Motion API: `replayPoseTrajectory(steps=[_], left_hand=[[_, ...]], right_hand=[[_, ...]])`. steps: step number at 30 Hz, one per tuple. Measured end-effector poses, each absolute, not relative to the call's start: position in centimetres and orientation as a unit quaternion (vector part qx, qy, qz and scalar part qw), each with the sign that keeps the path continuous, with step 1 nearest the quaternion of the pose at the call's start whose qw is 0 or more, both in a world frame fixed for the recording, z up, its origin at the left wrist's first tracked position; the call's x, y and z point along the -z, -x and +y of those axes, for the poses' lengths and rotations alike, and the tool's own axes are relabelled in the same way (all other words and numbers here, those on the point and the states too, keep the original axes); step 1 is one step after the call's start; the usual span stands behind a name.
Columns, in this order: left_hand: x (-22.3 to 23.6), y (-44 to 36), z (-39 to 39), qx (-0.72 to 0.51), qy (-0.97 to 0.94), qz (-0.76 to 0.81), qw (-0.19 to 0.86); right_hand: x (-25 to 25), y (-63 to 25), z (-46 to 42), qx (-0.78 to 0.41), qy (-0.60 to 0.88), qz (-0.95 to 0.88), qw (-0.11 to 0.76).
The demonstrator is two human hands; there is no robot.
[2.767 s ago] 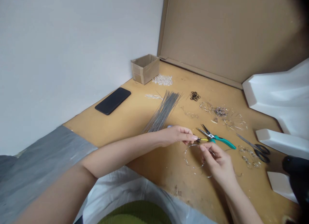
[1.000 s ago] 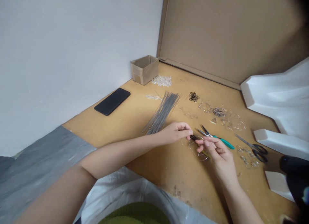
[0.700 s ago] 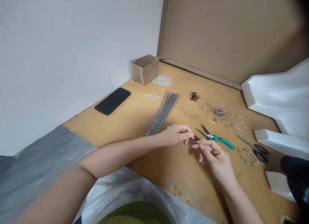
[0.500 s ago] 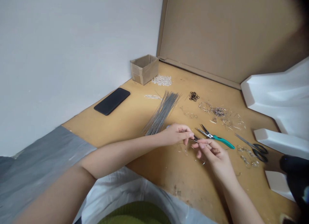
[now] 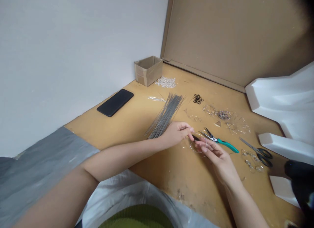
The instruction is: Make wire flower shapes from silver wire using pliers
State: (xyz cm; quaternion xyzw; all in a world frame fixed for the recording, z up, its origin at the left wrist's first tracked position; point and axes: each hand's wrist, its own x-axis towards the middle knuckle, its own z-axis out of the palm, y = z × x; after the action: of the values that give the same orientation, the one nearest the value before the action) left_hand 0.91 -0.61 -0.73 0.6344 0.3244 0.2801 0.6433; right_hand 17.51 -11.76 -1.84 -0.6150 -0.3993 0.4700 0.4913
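Observation:
Between my two hands is a loop of thin silvery wire (image 5: 190,147), held just above the table. My left hand (image 5: 177,133) is closed, with thumb and fingers pinched at the loop's left side. A small dark piece (image 5: 195,138) sits between the fingertips of both hands; its kind cannot be made out. My right hand (image 5: 216,156) pinches the loop's right side between thumb and fingers. Just beyond it lie green-handled pliers (image 5: 227,145) with the jaws apart. Behind my left hand is a bundle of straight grey wires (image 5: 169,111), partly covered by that hand.
Scissors (image 5: 263,156) and some wire loops (image 5: 251,161) lie at the right, near white foam blocks (image 5: 282,142). Farther back are tangled wire pieces (image 5: 223,115), black rings (image 5: 197,99), small clear pieces (image 5: 166,82) and a cardboard box (image 5: 148,71). A phone (image 5: 115,103) lies at the left.
My left hand has shifted slightly up and left. The wire loop has turned and now shows as a rounder curve between my hands. Both hands remain pinched.

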Motion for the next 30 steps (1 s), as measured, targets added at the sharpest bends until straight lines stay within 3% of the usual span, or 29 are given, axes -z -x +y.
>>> replayPoseTrajectory(steps=[10, 16, 23, 30], left_hand=[[0.7, -1.1, -1.0, -0.280, -0.583, 0.323, 0.691], [0.5, -1.0, -1.1, -0.318, -0.535, 0.312, 0.718], [0.7, -1.2, -1.2, -0.337, -0.444, 0.300, 0.774], [1.2, -1.7, -1.3, -0.266, -0.432, 0.318, 0.801]], right_hand=[[1.5, -17.7, -11.7, -0.532, 0.557, -0.384, 0.509], [2.2, -17.0, -11.7, -0.452, 0.611, -0.390, 0.520], [2.3, -17.2, -11.6, -0.475, 0.590, -0.357, 0.547], [2.0, -18.5, -11.5, -0.361, 0.652, -0.318, 0.586]])
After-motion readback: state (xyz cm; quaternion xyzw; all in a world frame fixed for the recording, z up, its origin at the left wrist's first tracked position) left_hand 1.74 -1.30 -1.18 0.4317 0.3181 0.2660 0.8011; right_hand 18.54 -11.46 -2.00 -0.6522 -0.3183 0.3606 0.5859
